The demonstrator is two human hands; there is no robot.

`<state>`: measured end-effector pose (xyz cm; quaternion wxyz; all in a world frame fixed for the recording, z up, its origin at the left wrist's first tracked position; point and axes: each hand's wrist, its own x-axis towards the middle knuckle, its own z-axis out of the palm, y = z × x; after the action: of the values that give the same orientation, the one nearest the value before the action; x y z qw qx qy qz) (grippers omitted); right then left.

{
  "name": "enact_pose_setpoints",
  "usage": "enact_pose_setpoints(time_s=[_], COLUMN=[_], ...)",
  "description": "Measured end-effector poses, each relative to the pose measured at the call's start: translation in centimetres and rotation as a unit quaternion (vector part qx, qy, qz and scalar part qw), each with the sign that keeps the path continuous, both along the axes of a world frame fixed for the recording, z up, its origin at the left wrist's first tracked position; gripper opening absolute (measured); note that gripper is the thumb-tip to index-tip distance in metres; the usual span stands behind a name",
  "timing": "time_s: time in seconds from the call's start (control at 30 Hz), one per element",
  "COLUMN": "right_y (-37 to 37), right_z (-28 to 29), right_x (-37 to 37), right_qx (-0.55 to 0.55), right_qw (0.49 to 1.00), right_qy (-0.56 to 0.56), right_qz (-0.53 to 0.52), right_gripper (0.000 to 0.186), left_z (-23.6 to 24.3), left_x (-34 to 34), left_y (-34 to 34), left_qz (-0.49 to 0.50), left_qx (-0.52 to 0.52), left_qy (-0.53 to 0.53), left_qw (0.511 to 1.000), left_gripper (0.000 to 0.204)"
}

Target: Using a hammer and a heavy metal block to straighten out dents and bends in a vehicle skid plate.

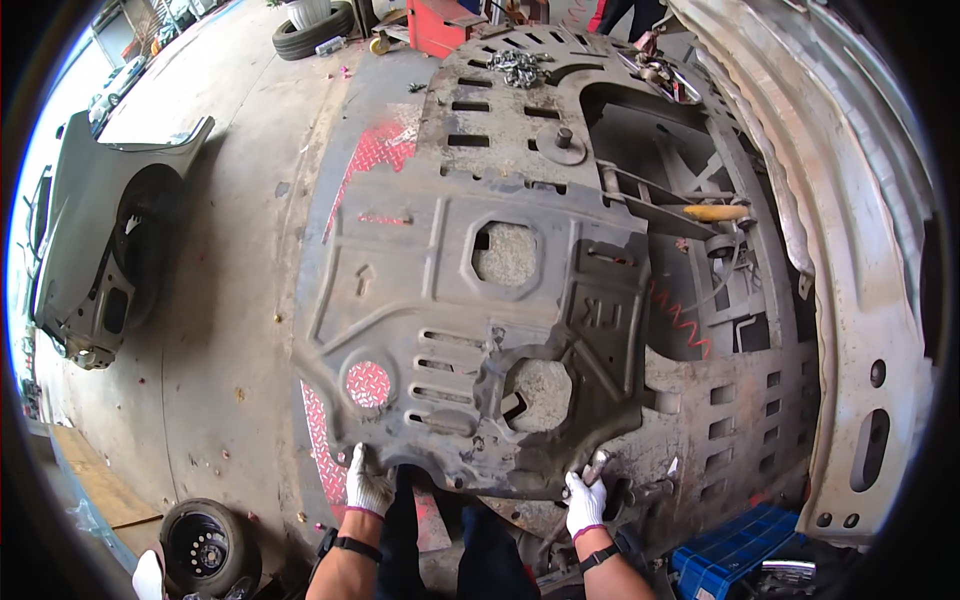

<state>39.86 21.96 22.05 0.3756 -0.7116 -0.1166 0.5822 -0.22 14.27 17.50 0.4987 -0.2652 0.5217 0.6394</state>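
Note:
A large stamped metal plate (pixel 400 260), dark grey with ribs, slots and two octagonal openings, lies over a slotted metal platform (pixel 725 430) with red tread patches showing. Both hands wear white knit gloves. My left hand (pixel 369 485) is closed on the plate's near left edge, thumb on top. My right hand (pixel 585 500) is closed at the near right corner of the plate, where a small metal piece by its fingers is hard to make out. My dark-clothed legs show below the plate, between the hands.
A car fender (pixel 90 240) stands on the floor at left. A wheel (pixel 205 545) lies lower left, a blue crate (pixel 730 550) lower right. A long metal body panel (pixel 850 300) runs along the right. Chains (pixel 518 68), a red cabinet (pixel 435 25) and another person's legs (pixel 625 15) are farther back.

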Motion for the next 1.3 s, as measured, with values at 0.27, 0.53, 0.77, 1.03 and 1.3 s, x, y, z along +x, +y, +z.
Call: enact_pose_setpoints(time_s=[0.27,0.53,0.77,1.03,1.3], right_y=[1.1,0.4,-1.5,0.0,5.5], right_z=[3.7,8.4,13.8,15.1,8.2], right_x=[-0.8,-10.4,-16.9,-25.4,-31.3], right_qx=[0.026,0.058,0.073,0.123,0.107], right_qw=[1.000,0.996,0.980,0.943,0.908], right_qy=[-0.001,0.043,0.139,0.307,0.379], right_qz=[-0.003,-0.045,-0.119,0.035,0.140], right_gripper=[0.033,0.039,0.024,0.038,0.048], left_z=[8.7,18.7,35.9,51.3,56.1], left_x=[-2.4,-9.2,-9.6,-8.7,3.7], left_y=[0.7,8.4,11.9,5.3,9.7], left_qz=[-0.080,-0.122,-0.139,-0.061,-0.165], left_qx=[0.061,0.116,0.164,0.115,0.030], left_qy=[0.014,0.281,0.462,0.676,0.736], left_qw=[0.995,0.945,0.860,0.726,0.656], left_gripper=[0.023,0.040,0.040,0.035,0.043])
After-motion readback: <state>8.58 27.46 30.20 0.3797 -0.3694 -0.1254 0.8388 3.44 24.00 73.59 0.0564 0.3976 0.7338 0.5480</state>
